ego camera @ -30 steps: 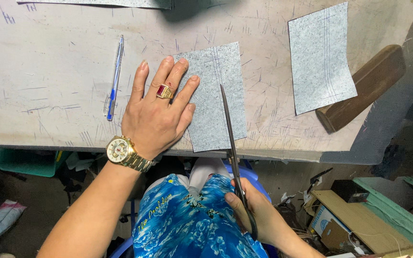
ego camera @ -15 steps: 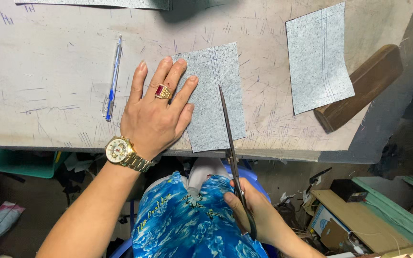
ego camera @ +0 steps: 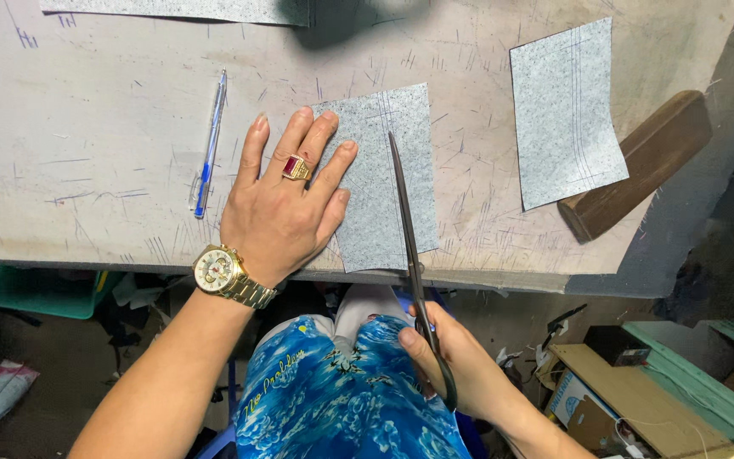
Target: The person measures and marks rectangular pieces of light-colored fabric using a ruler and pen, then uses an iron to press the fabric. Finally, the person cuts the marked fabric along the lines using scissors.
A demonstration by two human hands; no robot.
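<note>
Nearest, below the bench edge, the right hand (ego camera: 456, 370) has its grip closed around the handles of black scissors (ego camera: 411, 255), thumb on top. The blades run up and away over the edge and lie on a grey speckled sheet (ego camera: 384, 170), nearly closed, their tip about midway up the sheet. The left hand (ego camera: 286, 208), wearing a gold watch (ego camera: 224, 274) and a red-stoned ring (ego camera: 296, 167), lies flat with fingers spread, holding nothing; its fingertips press the sheet's left part down on the scuffed bench (ego camera: 87, 170). The sheet's near edge just overhangs the bench edge. Left of that hand, apart from it, lies a blue pen (ego camera: 210, 144). Farther right, a second grey sheet (ego camera: 567, 110) lies with its corner touching a brown wooden block (ego camera: 639, 161). At the far edge a grey strip (ego camera: 180, 8) shows.
</note>
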